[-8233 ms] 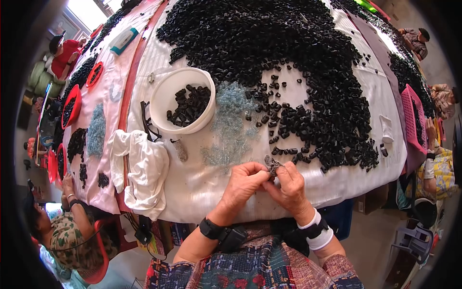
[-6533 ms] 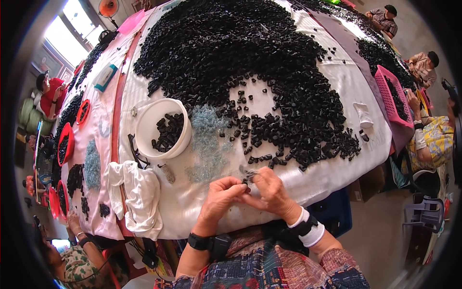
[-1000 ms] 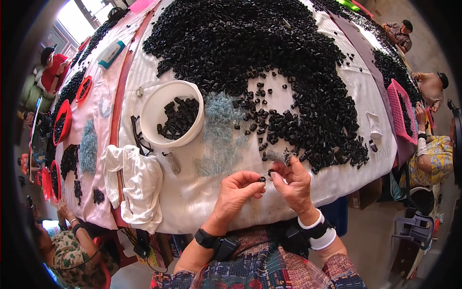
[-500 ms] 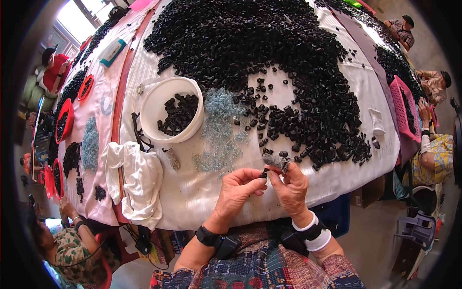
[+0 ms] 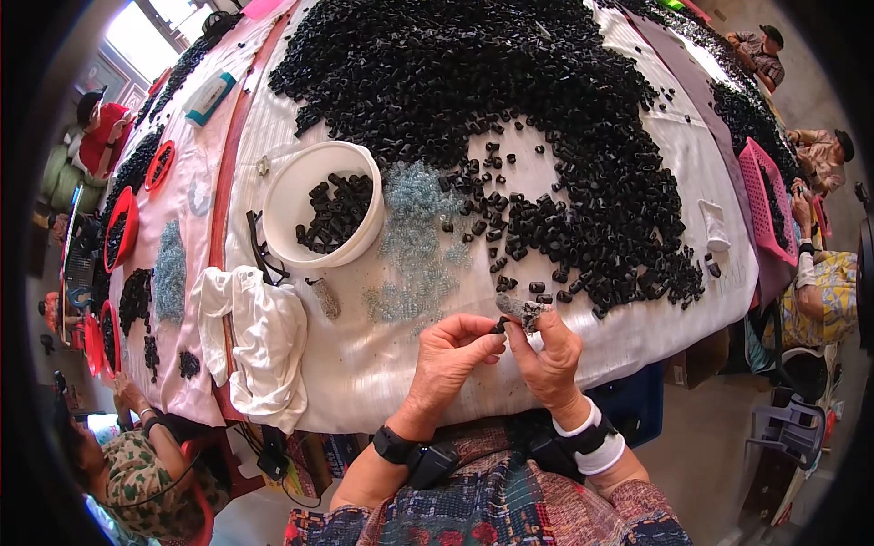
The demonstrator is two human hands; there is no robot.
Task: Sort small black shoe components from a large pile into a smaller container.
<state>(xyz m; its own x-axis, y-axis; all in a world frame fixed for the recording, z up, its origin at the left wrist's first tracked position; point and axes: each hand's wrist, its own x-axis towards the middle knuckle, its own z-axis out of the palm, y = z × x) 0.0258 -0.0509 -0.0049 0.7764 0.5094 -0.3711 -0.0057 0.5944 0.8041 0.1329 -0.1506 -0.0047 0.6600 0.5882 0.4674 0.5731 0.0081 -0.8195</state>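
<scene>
My left hand (image 5: 455, 357) pinches a small black plastic part (image 5: 500, 326) between thumb and fingertips. Close beside it, my right hand (image 5: 552, 357) is closed on a grey, speckled, fuzzy-looking bundle (image 5: 517, 308), its exact kind unclear. The right thumb tip lies almost against the black part; I cannot tell whether they touch. Beyond my hands spreads a heap of similar black plastic parts (image 5: 619, 209), several lying loose near the bundle. To their left is a pile of clear bluish small rings or coils (image 5: 419, 227).
A white bowl (image 5: 369, 238) holds black parts. Beside it lie a second grey bundle (image 5: 325, 298), black-framed glasses (image 5: 259, 246) and a crumpled white cloth (image 5: 269, 350). A pink basket (image 5: 757, 187) stands at right. Other people sit at both sides, one in camouflage (image 5: 150, 469) at lower left.
The grey bundle has turned slightly in my right fingers, showing more of its speckled end. My left hand keeps its pinch on the black part, nearly unmoved.
</scene>
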